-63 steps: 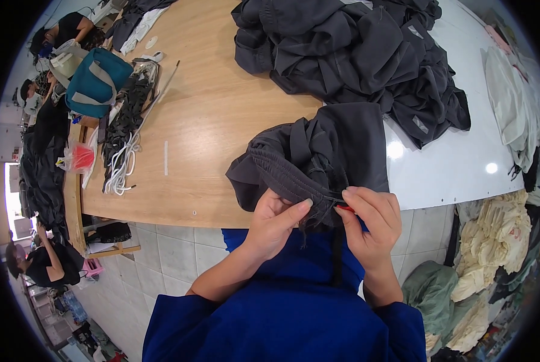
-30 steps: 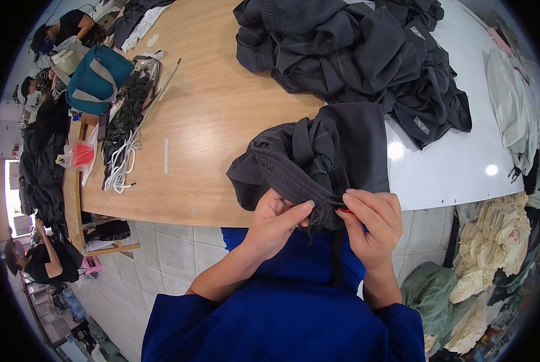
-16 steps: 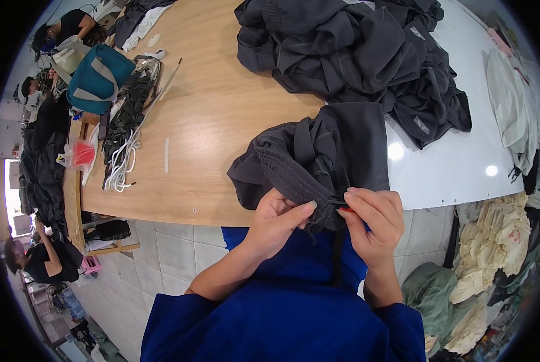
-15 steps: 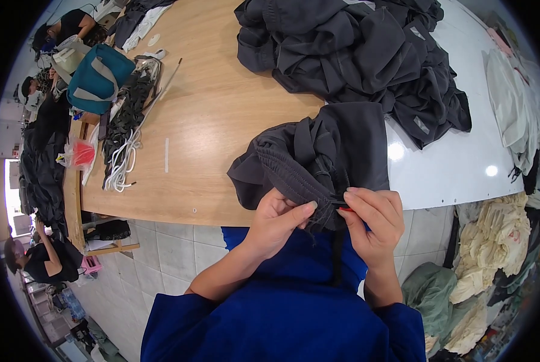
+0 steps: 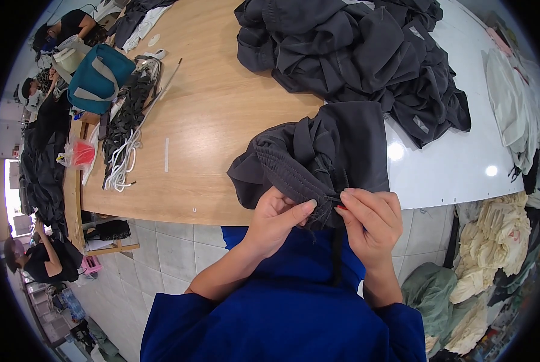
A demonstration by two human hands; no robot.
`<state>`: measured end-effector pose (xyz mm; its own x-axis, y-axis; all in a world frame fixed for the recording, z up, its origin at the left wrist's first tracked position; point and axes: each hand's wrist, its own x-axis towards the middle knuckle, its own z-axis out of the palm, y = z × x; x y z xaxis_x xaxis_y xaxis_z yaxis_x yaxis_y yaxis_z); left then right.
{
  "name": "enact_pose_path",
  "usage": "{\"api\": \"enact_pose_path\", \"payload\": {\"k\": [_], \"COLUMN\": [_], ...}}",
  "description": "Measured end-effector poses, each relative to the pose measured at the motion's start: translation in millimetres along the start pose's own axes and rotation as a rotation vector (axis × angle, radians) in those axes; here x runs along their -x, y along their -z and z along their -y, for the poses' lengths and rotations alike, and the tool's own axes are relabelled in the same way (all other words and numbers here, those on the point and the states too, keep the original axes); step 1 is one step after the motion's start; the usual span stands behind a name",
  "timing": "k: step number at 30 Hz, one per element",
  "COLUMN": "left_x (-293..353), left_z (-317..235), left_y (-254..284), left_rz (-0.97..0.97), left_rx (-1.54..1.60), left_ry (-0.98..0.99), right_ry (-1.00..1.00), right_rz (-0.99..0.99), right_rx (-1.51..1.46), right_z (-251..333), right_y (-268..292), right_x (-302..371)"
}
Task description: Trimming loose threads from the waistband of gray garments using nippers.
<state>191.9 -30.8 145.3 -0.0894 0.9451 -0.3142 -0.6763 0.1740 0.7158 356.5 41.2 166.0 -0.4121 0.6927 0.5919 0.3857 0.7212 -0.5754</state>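
Observation:
A dark grey garment [image 5: 357, 142] with a gathered elastic waistband [image 5: 289, 171] lies bunched at the table's front edge. My left hand [image 5: 276, 220] is closed on the waistband, thumb on top, near some loose dark threads. Close beside it, my right hand [image 5: 372, 223] pinches a thin dark piece with a small red bit at the waistband's edge; the fingers hide most of it. A black cord [image 5: 337, 256] hangs down between my hands, in front of my blue top.
A heap of dark garments [image 5: 348, 51] covers the table's far right. Black and white cords [image 5: 122, 160] and a teal bag [image 5: 101, 78] lie at the left. Cream cloth [image 5: 490, 241] and green cloth [image 5: 430, 295] are piled at right. Other people work far left.
My right hand has shifted very slightly left, and less of the red bit shows between its fingertips. My left hand keeps its hold on the waistband.

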Motion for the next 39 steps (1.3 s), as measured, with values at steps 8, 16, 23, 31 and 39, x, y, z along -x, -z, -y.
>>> {"api": "enact_pose_path", "payload": {"k": [8, 16, 23, 31, 39], "left_x": [-0.3, -1.8, -1.7, -1.2, -0.3], "left_z": [2.0, 3.7, 2.4, 3.5, 4.3], "left_y": [3.3, 3.6, 4.5, 3.3, 4.4], "left_rz": [0.016, 0.004, 0.034, 0.013, -0.015], "left_rx": [0.029, 0.044, 0.227, 0.159, 0.139], "left_ry": [-0.012, -0.045, 0.02, -0.007, -0.039], "right_ry": [-0.023, -0.125, 0.007, -0.065, -0.059], "right_rz": [-0.04, -0.058, 0.447, 0.394, 0.381], "right_rx": [0.026, -0.149, -0.416, -0.132, -0.111], "right_z": [2.7, -0.9, 3.8, 7.5, 8.8], "right_y": [-5.3, 0.6, 6.3, 6.8, 6.4], "right_x": [3.6, 7.6, 2.8, -2.5, -2.9]}}
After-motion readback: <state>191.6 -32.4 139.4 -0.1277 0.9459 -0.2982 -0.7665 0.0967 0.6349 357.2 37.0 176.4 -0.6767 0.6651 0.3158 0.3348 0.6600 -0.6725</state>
